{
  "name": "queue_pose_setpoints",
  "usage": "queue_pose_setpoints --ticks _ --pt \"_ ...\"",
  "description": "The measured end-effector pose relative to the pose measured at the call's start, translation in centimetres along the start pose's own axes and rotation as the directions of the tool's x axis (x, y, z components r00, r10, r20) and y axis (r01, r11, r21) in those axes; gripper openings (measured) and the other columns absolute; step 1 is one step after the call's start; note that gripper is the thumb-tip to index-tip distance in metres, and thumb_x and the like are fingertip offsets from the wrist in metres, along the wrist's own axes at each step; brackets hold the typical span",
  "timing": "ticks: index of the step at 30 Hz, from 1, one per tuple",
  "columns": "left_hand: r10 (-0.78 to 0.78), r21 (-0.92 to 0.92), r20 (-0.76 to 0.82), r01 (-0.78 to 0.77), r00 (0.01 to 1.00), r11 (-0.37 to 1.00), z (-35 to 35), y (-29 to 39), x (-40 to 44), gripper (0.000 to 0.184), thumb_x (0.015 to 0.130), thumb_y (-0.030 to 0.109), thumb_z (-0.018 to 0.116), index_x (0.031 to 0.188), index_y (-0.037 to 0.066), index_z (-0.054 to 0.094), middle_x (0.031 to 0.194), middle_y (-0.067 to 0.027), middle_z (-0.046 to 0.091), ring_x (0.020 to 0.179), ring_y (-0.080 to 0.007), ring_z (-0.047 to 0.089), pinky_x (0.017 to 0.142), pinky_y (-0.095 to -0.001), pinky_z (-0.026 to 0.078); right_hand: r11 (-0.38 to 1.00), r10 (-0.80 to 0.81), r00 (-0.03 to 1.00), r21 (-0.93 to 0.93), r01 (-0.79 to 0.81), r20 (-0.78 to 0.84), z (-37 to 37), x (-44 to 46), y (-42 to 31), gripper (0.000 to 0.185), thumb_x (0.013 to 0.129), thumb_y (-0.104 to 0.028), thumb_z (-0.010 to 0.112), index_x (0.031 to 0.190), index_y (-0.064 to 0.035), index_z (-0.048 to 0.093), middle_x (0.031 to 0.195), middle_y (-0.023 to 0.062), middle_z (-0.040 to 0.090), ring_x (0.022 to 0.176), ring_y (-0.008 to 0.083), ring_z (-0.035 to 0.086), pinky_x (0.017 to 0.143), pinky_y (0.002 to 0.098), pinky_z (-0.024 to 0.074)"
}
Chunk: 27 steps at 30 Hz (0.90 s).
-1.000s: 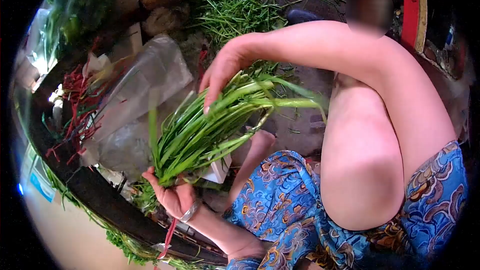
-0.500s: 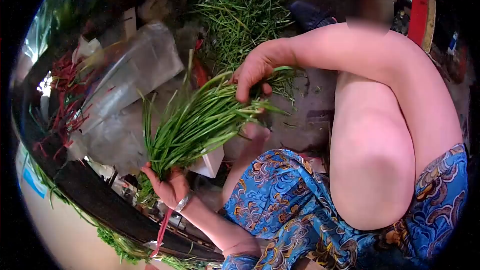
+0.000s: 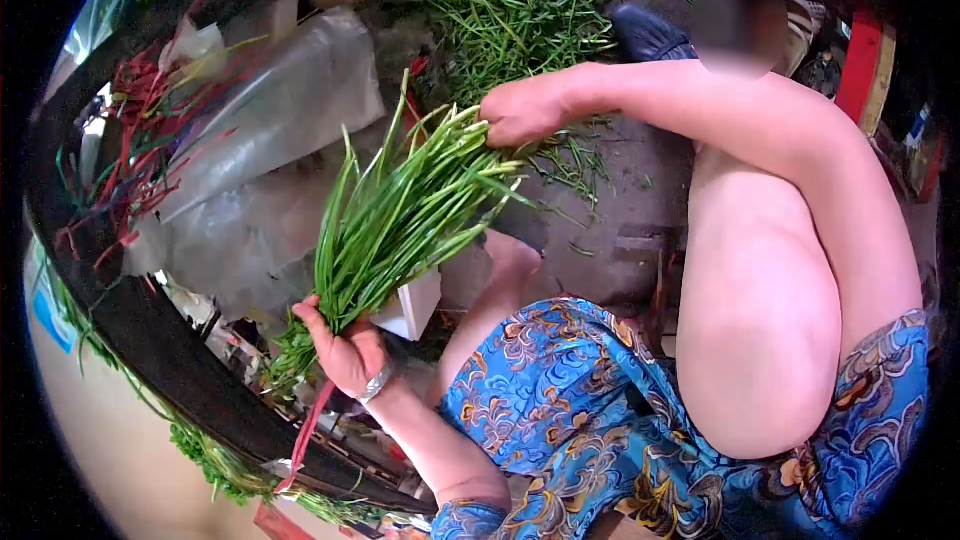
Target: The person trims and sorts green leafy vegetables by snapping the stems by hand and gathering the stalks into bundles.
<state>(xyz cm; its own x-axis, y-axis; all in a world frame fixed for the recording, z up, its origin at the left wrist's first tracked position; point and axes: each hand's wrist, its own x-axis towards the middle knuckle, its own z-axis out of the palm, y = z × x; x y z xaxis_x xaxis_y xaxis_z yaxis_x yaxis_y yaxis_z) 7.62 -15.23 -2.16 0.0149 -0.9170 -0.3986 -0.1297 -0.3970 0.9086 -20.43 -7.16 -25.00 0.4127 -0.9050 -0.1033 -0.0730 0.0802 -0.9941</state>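
Head cam, only view here: the bunch point(image 3: 410, 210) is mid-left, slanting from near left to far right. Left hand point(image 3: 350, 352) has a firm grip on its near end, same as a second ago. The change is the right hand point(image 3: 522, 112): it was spread loosely over the stalks, now it's slid out to the far tips with fingers curled in. Can't tell if it's actually pinching any. So the stems look handled at both ends now, and the middle's uncovered. Loose pile point(image 3: 520, 20) sits just beyond, plastic point(image 3: 300, 90) to the left.
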Motion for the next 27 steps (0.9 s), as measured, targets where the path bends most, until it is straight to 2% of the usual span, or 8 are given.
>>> queue_pose_setpoints --ticks 5,8,14,16,18,20,23,27 --pt "0.005 -0.045 0.09 -0.001 0.996 0.999 0.1 -0.2 0.2 0.03 0.093 0.036 0.053 0.1 0.008 0.059 0.105 -0.0073 0.062 0.096 -0.0229 0.056 0.09 -0.0375 0.043 1.0 -0.03 0.993 -0.013 0.028 -0.113 -1.6 -0.5 1.8 0.037 0.087 -0.024 0.046 0.105 0.0055 0.056 0.094 0.0241 0.061 0.088 0.0363 0.058 0.08 0.0411 0.0454" --pt "0.04 -0.043 0.117 -0.035 0.992 0.998 1.4 -2.4 -0.6 0.029 0.093 0.036 0.053 0.1 0.008 0.059 0.105 -0.0075 0.062 0.097 -0.0224 0.056 0.09 -0.0378 0.043 0.973 -0.029 0.978 -0.231 -0.02 -0.209 -3.2 -2.8 3.4 0.034 0.088 -0.022 0.046 0.106 0.004 0.057 0.094 0.0248 0.06 0.093 0.0385 0.057 0.083 0.0434 0.0447" --pt "0.107 -0.028 -0.114 -0.111 0.988 0.993 2.0 -2.0 -0.6 0.03 0.093 0.036 0.052 0.097 0.006 0.057 0.106 -0.0114 0.061 0.096 -0.0241 0.058 0.085 -0.0406 0.048 0.945 0.019 0.91 -0.29 -0.152 -0.415 -6.4 -5.0 8.2 0.023 0.082 -0.014 0.045 0.09 0.0037 0.057 0.072 0.0234 0.058 0.066 0.0342 0.057 0.065 0.0447 0.0451" --pt "0.116 -0.087 -0.037 -0.118 0.993 0.989 0.9 -1.9 -0.3 0.03 0.093 0.035 0.053 0.097 0.005 0.057 0.107 -0.012 0.061 0.099 -0.0253 0.058 0.088 -0.0423 0.048 0.949 0.077 0.787 -0.196 -0.245 -0.612 -8.1 -7.1 10.9 0.026 0.084 -0.016 0.045 0.097 0.0025 0.059 0.074 0.018 0.06 0.069 0.0248 0.057 0.066 0.0386 0.0458" --pt "0.101 -0.068 -0.051 -0.105 0.994 0.992 0.7 -2.4 -0.1 0.03 0.093 0.034 0.054 0.098 0.004 0.057 0.106 -0.0126 0.062 0.1 -0.0259 0.058 0.089 -0.0425 0.048 0.977 -0.021 0.603 -0.144 -0.157 -0.797 -10.2 -7.8 13.3 0.029 0.083 -0.021 0.05 0.099 0.002 0.057 0.088 0.021 0.061 0.083 0.0337 0.06 0.074 0.0426 0.0473" --pt "0.108 -0.049 -0.02 -0.109 0.994 0.993 1.0 -2.5 -0.1 0.031 0.092 0.034 0.055 0.098 0.004 0.057 0.105 -0.0127 0.062 0.099 -0.0263 0.058 0.088 -0.0427 0.049 0.991 0.131 0.39 0.13 -0.03 -0.911 -10.9 -9.0 3.9 0.026 0.091 -0.02 0.052 0.104 0.0012 0.058 0.089 0.0046 0.062 0.082 0.0159 0.055 0.076 0.0333 0.0452" --pt "0.119 -0.065 -0.167 -0.131 0.979 0.989 1.6 -2.3 -0.1 0.031 0.092 0.034 0.056 0.1 0.004 0.057 0.106 -0.0126 0.062 0.098 -0.0261 0.058 0.084 -0.0424 0.05 0.949 -0.313 0.046 -0.31 0.05 -0.949 -12.8 -7.8 0.2 0.029 0.092 -0.018 0.044 0.112 0.0007 0.054 0.098 0.0091 0.062 0.09 0.0183 0.054 0.082 0.0337 0.0434" --pt "0.05 -0.096 -0.203 -0.07 0.978 0.993 2.6 -2.3 -0.6 0.03 0.09 0.033 0.06 0.103 0.006 0.059 0.108 -0.0077 0.063 0.095 -0.0235 0.059 0.088 -0.0374 0.047 0.818 -0.373 0.063 -0.296 0.493 -0.926 -11.9 -5.4 -4.8 0.031 0.088 -0.008 0.048 0.119 -0.0027 0.053 0.116 0.0112 0.057 0.103 0.0175 0.051 0.09 0.0313 0.0415"
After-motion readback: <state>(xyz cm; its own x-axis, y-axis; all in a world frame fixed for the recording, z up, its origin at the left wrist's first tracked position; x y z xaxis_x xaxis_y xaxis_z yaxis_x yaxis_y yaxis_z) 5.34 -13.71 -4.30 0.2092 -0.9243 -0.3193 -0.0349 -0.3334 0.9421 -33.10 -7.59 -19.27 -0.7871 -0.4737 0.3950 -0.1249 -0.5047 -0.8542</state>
